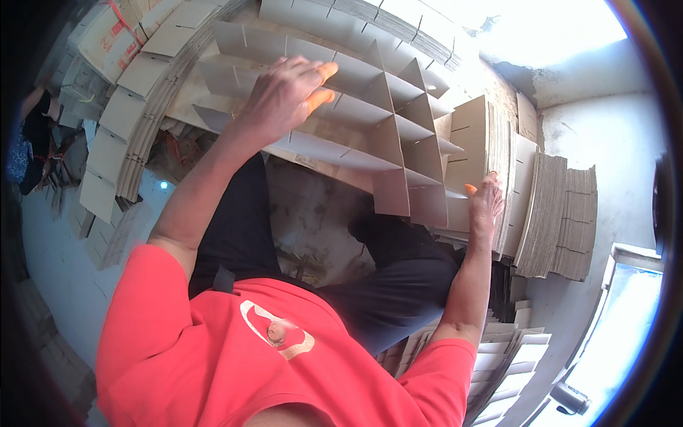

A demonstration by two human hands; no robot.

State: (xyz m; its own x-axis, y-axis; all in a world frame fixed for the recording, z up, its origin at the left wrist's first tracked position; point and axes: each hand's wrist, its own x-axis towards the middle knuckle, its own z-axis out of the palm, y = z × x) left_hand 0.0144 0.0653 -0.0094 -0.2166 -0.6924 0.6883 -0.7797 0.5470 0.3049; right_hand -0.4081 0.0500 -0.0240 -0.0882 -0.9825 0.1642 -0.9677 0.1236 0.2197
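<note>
My left hand (283,96) is over a partly assembled cardboard divider grid (388,135) on the table. Orange finger covers sit on its thumb and a finger, which are stretched apart with nothing seen between them. Long slotted strips of the grid run beneath this hand; at its right, two cross strips stand upright in their slots. My right hand (486,203) touches the near part of an upright stack of slotted cardboard pieces (491,135), right of the grid. Its thumb, also covered in orange, is apart from the fingers.
More slotted cardboard stacks (562,213) stand at the right, and long strips (398,28) lie along the far side. Further cardboard piles (128,117) line the left. Leaning pieces (505,363) are at the lower right. A person's patterned clothing (20,153) shows at far left.
</note>
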